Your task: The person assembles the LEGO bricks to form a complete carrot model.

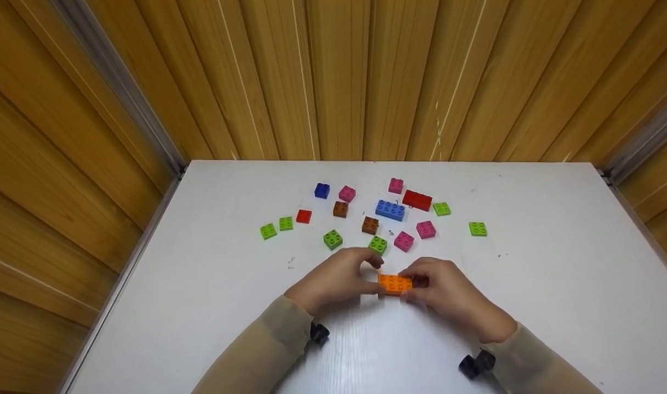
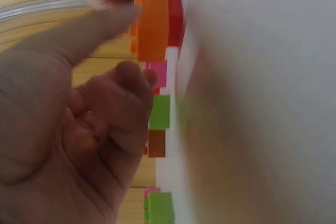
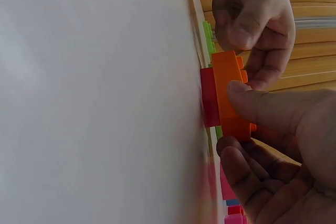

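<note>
My right hand pinches an orange toy brick with several studs on top, its thumb along one side in the right wrist view. Just under the orange brick, on its table side, a red brick shows in both wrist views; from the head it is hidden. My left hand is at the brick's left end, thumb and forefinger apart. Its thumb overlaps the orange brick in the left wrist view, and its forefinger bends clear of it. A green brick lies just beyond the left fingertips.
Across the white table beyond my hands lie several loose bricks, among them a blue brick, a red brick, a brown brick and a pink brick. Wood-look panels stand behind the table.
</note>
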Motion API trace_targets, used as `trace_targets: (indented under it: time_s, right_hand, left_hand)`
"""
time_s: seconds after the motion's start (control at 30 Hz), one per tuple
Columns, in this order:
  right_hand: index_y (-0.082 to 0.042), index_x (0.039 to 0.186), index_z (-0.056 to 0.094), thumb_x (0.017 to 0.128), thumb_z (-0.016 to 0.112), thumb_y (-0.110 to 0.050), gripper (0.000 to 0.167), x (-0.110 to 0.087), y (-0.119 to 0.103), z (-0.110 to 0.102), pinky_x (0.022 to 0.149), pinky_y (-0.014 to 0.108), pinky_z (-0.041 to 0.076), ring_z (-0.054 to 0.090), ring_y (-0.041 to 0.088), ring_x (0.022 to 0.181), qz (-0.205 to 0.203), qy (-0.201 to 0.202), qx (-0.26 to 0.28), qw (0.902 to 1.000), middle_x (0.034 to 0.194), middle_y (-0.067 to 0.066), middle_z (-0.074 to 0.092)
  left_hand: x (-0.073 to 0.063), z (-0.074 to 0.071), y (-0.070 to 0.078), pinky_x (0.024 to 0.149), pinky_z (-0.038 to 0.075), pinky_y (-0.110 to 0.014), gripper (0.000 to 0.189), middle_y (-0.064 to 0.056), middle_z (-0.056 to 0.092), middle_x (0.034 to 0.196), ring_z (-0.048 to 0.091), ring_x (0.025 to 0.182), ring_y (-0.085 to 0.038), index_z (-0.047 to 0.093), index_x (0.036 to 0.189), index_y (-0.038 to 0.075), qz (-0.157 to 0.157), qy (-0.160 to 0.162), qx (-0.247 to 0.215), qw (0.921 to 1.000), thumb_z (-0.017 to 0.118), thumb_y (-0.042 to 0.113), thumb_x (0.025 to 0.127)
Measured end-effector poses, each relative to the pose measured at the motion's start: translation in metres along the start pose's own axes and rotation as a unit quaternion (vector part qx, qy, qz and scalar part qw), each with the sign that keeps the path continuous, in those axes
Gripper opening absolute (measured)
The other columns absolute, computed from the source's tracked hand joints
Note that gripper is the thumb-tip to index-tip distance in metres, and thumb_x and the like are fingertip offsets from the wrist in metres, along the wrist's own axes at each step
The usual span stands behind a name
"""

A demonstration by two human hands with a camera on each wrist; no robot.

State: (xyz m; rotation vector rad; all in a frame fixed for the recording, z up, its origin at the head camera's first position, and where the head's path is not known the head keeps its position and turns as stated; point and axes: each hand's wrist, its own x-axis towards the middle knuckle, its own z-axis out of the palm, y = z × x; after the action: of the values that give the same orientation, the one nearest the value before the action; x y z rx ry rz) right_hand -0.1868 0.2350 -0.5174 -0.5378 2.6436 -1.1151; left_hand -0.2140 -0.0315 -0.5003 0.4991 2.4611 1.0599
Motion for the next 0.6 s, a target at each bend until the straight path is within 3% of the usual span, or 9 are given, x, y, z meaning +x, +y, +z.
trace_targets:
  time_s: [0.1,0.23,0.37,0.47,0.6]
  right_hand:
    - [-0.016,0.123,0.087,0.095,0.093,-0.023,0.030,0.000,0.000,-0.001,0.090,0.025,0.057,0.066,0.016,0.100,-0.009,0.003,-0.004,1.0000,0.115,-0.003,0.080]
    - [-0.017,0.125,0.087,0.095,0.093,-0.024,0.031,0.000,0.000,-0.001,0.093,0.025,0.058,0.067,0.016,0.102,0.008,0.000,-0.009,0.9999,0.117,-0.005,0.079]
    - [-0.021,0.126,0.087,0.096,0.093,-0.025,0.031,0.001,-0.001,0.000,0.098,0.027,0.059,0.067,0.015,0.105,0.027,-0.007,-0.015,0.9995,0.118,-0.008,0.078]
    - [-0.022,0.127,0.087,0.096,0.092,-0.025,0.031,0.001,-0.002,0.000,0.101,0.030,0.059,0.067,0.015,0.107,0.027,-0.012,-0.018,0.9994,0.117,-0.009,0.078]
    - [-0.022,0.127,0.086,0.096,0.092,-0.025,0.032,0.002,-0.001,-0.001,0.103,0.032,0.059,0.067,0.014,0.108,0.029,-0.014,-0.020,0.9993,0.117,-0.009,0.077]
  left_hand:
    - [0.009,-0.013,0.002,0.122,0.055,-0.050,0.037,0.009,0.074,0.143,0.067,0.128,-0.021,0.077,0.132,0.028,-0.010,0.012,-0.037,0.9992,0.087,0.044,0.100]
    - [0.028,-0.024,0.005,0.122,0.056,-0.048,0.034,0.006,0.073,0.144,0.067,0.130,-0.023,0.076,0.133,0.025,-0.007,0.037,-0.059,0.9975,0.081,0.044,0.105]
    - [0.051,-0.030,0.008,0.121,0.057,-0.043,0.037,0.004,0.074,0.137,0.067,0.130,-0.020,0.073,0.141,0.021,-0.023,0.062,-0.047,0.9967,0.078,0.038,0.108]
    - [0.068,-0.033,0.012,0.117,0.060,-0.040,0.036,0.005,0.073,0.130,0.069,0.121,-0.019,0.071,0.144,0.021,-0.043,0.080,-0.033,0.9953,0.077,0.032,0.110]
    - [0.090,-0.034,0.015,0.121,0.058,-0.040,0.032,0.007,0.072,0.136,0.068,0.122,-0.017,0.071,0.143,0.023,-0.052,0.104,0.008,0.9932,0.075,0.027,0.111]
